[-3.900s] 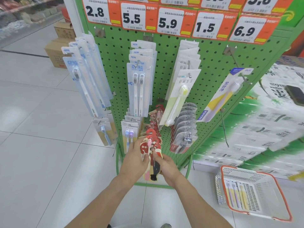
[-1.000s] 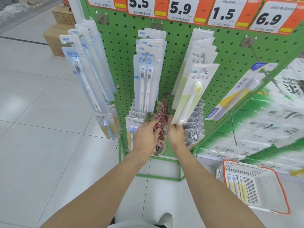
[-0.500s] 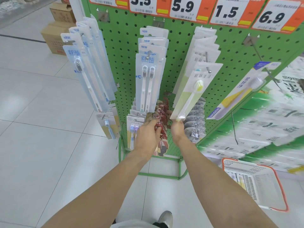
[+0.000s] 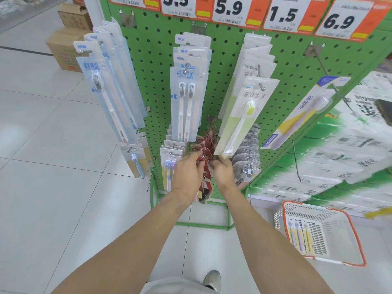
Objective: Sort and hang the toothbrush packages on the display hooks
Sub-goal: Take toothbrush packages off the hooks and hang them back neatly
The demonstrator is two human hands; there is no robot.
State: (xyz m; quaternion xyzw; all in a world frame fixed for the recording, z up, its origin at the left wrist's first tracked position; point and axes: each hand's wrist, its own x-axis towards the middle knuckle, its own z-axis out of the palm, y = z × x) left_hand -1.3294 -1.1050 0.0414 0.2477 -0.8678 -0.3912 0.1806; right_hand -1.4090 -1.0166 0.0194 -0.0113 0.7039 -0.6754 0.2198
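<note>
You stood facing a green pegboard rack (image 4: 282,66) that filled the upper frame, with orange-and-white price tags (image 4: 288,14) along its top edge; stacked white and green packs (image 4: 350,149) lay to its right, and cardboard boxes (image 4: 67,39) sat on the tiled floor behind it to the left. An orange-rimmed white basket (image 4: 347,234) rested on the floor at your right, with a few toothbrush packs (image 4: 299,236) lying inside it. On the upper hooks hung long blue packages (image 4: 112,92), twin-brush packages (image 4: 186,102), pale green packages (image 4: 241,115) and one yellow-and-purple package (image 4: 301,115) tilted out to the right. Lower down, a row of red packages (image 4: 206,151) hung on a centre hook, between small pastel packs (image 4: 169,164) and grey packs (image 4: 247,153). Your left hand (image 4: 188,177) had its fingers curled against the front of the red packages, gripping them; your right hand (image 4: 222,170) pinched at the same row from the other side, just under the foot of the front green package.
</note>
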